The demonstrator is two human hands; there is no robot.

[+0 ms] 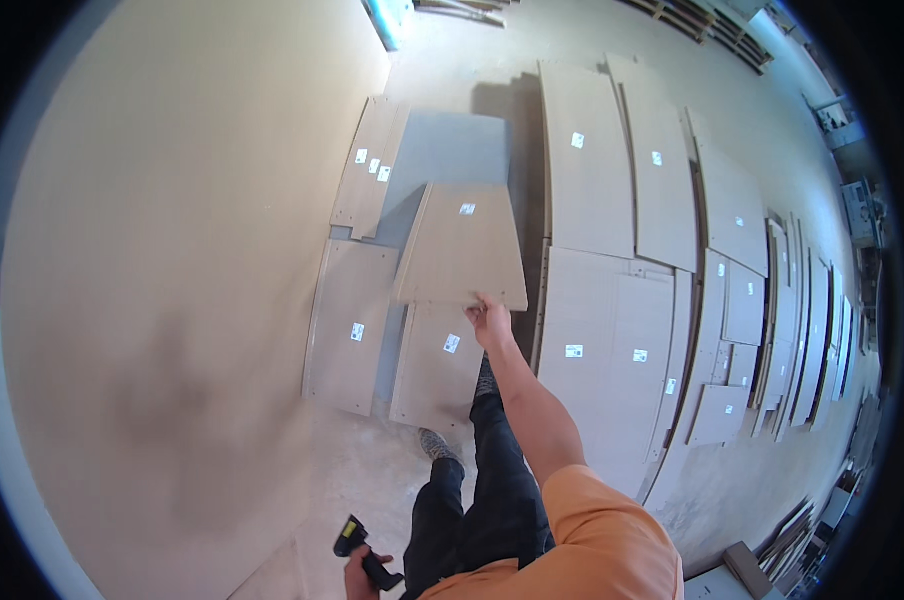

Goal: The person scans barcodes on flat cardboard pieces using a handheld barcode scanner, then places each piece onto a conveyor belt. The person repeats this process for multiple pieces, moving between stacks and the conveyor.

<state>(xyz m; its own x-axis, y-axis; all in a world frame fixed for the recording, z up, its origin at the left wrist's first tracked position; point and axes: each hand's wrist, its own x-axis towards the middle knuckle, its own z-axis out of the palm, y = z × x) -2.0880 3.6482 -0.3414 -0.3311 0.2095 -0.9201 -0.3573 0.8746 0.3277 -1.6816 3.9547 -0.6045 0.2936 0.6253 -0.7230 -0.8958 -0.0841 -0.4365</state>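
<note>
In my left hand (360, 576), low in the view, is a black handheld barcode scanner (350, 538) with a yellow patch on its head. My right arm reaches forward, and the fingers of my right hand (489, 322) pinch the near edge of a light wood panel (462, 255). That panel carries a white label and looks raised, its near edge overlapping another labelled panel (437, 365) closer to my feet. To the left lie a further labelled panel (347, 330) and some narrow boards (370, 170) with several labels.
A large wooden surface (162, 280) fills the left side. Stacked labelled panels (587, 170) stand in rows to the right, receding toward the rim. Pallets (712, 30) lie at the far right, and loose boards (787, 535) at the lower right. My shoes are beside the near panel.
</note>
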